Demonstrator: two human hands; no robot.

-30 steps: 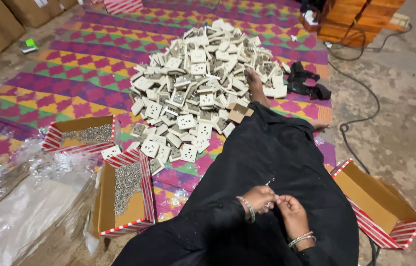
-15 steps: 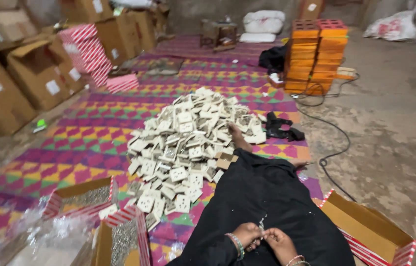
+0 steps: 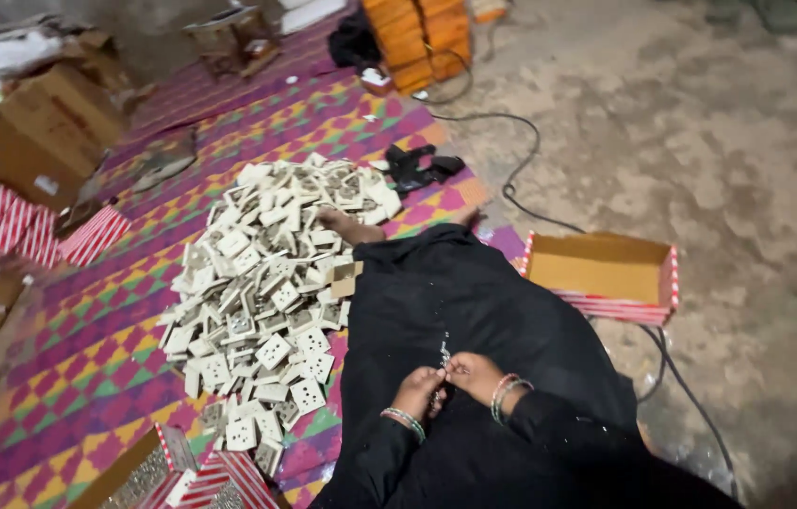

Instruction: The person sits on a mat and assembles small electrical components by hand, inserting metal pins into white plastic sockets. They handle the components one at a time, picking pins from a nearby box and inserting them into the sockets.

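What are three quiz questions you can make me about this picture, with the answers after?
1. True or false: both hands meet over the black cloth.
2. What lies heaped on the patterned mat? A) white socket plates B) shoes C) books
3. Which side of the person is the open cardboard box on?

Key: 1 true. 2 A, the socket plate pile. 3 the right side; its inside shows nothing.
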